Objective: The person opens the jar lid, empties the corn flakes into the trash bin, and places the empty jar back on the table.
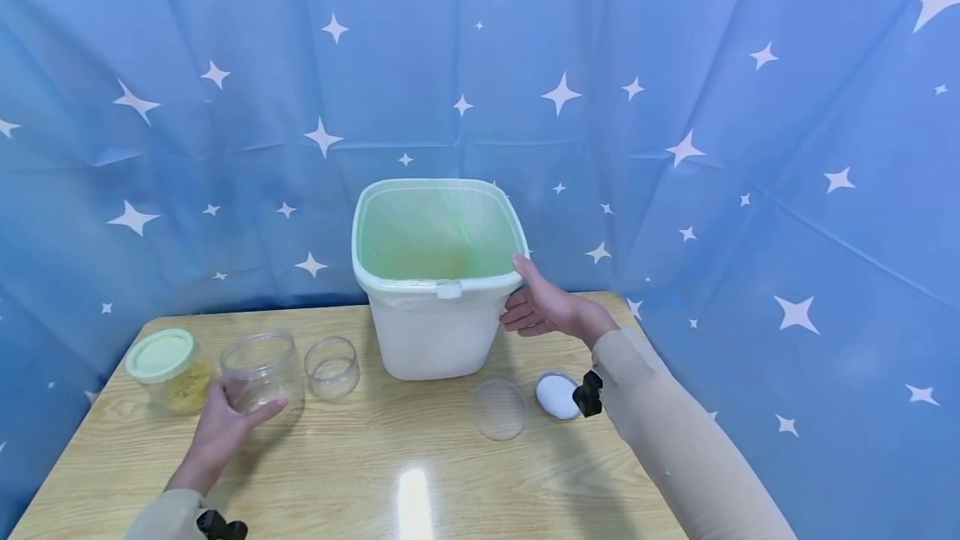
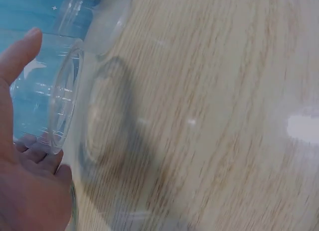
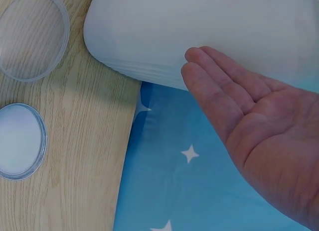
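At the left of the head view my left hand [image 1: 222, 432] grips a clear, lidless jar [image 1: 258, 357], fingers on one side and thumb on the other. The left wrist view shows the jar [image 2: 42, 86] on its side relative to the camera, its shadow falling on the table. My right hand [image 1: 547, 307] is at the right side of a white bin [image 1: 435, 336] with a pale green inside. Its thumb is by the rim and its fingers extend along the outer wall; the right wrist view shows those fingers nearly straight against the bin [image 3: 144, 32].
A green-lidded jar [image 1: 161, 357] with yellow contents stands left of the held jar, a small clear round container [image 1: 332, 367] right of it. A clear disc-shaped lid [image 1: 500, 408] and a round white-topped piece [image 1: 558, 396] lie on the wooden table [image 1: 352, 473]. Starry blue curtain [image 1: 247, 148] hangs behind.
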Available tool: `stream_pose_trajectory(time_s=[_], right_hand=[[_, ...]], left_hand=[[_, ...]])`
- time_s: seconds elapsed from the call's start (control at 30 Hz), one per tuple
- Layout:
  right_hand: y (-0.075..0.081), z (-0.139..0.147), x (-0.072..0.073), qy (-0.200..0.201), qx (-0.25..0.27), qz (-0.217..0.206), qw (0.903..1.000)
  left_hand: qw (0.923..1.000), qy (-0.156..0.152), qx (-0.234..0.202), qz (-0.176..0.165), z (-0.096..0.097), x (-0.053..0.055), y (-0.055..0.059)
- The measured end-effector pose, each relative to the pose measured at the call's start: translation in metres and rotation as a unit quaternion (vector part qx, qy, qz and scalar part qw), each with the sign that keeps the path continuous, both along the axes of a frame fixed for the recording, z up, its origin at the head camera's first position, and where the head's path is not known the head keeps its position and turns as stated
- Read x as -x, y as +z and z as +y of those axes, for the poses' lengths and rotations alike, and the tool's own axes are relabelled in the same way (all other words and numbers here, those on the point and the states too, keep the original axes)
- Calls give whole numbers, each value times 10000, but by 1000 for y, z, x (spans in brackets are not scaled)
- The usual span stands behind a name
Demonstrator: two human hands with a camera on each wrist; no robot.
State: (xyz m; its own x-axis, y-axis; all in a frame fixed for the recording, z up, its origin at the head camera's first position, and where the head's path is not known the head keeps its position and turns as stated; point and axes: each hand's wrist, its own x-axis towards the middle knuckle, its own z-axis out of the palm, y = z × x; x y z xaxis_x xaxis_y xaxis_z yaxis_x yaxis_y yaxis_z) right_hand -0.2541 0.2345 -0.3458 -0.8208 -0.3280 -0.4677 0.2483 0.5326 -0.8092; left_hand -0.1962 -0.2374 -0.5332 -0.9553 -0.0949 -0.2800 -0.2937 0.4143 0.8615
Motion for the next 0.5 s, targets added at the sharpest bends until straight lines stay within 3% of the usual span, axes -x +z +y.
stream_pose_trajectory(time_s=[0.33,0.5], right_hand=[[0,-1,1,69,16,-75,9999],[0,-1,1,66,-6,-60,10000]], left_hand=[[9991,74,-137,-387,-1,8,-6],[9997,108,-87,-191,2,12,-7]])
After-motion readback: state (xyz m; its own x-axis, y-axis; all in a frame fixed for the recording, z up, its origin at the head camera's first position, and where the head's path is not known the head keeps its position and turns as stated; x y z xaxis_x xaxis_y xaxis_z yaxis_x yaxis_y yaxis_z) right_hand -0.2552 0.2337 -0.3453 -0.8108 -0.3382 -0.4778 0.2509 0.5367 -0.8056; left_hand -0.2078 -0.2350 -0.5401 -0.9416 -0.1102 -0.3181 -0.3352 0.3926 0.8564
